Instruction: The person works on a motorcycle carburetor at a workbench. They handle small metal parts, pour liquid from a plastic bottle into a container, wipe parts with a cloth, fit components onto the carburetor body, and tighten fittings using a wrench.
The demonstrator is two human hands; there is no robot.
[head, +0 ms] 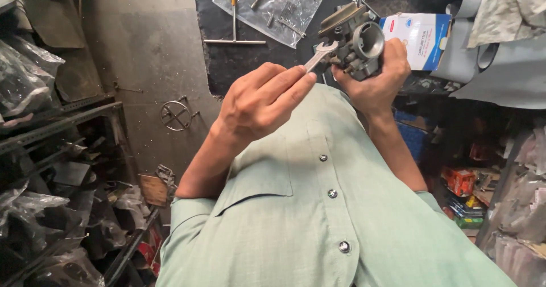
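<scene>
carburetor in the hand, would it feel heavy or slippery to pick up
Probably heavy for its size and rigid: the carburetor looks like cast metal. Its lumpy body with protruding fittings should give grip and keep it from rolling, as the right hand wraps it. Grimy surfaces may be a little slick.

clear plastic bag (278, 5), white-blue box (421, 36), T-handle tool (234, 14), metal shelving (51, 127)

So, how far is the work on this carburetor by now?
Done: the carburetor is off any machine, and small bolts lie loose on a plastic bag. In hand: the right hand grips it while the left hand sets a wrench on a fitting. Left: the body looks assembled; loosening or tightening, I cannot tell.
</scene>
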